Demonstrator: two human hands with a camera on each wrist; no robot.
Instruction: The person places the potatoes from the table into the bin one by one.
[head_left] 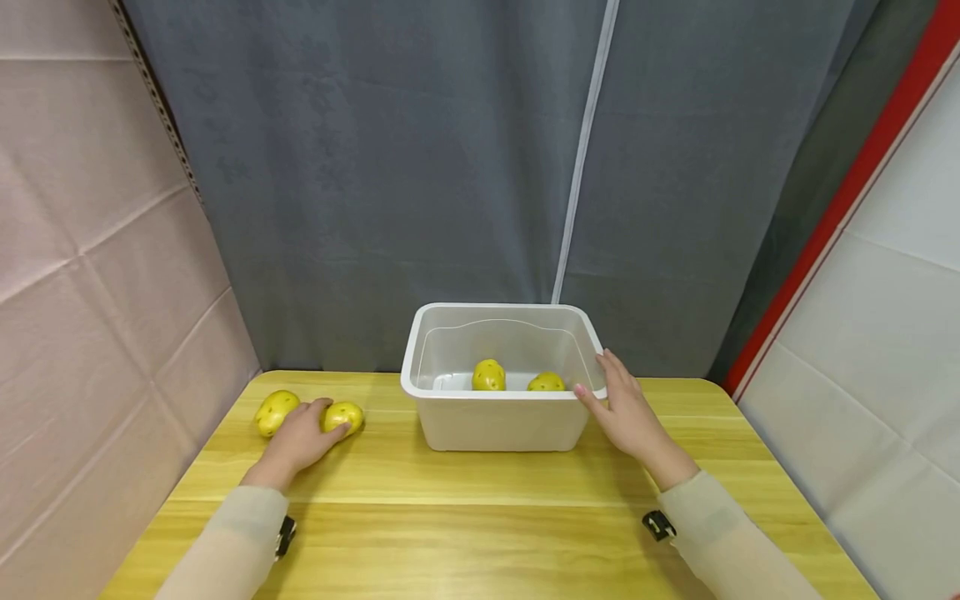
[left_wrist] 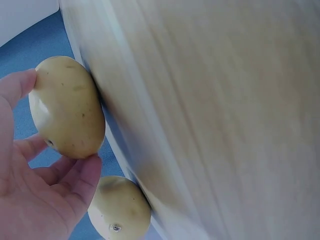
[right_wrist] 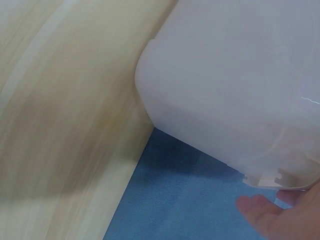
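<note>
My left hand pinches a yellow potato between thumb and fingers, low at the table's left. In the left wrist view the fingers curl round the ends of this potato. A second potato lies just left of the hand, partly behind the fingers in the left wrist view. A white plastic bin stands at the table's far middle, with two more potatoes inside, one nearer the centre and one to the right. My right hand rests with extended fingers at the bin's right front corner rim.
The wooden table has its far edge against a grey-blue curtain. A pale cloth wall rises on the left. Another white wall with a red border stands on the right.
</note>
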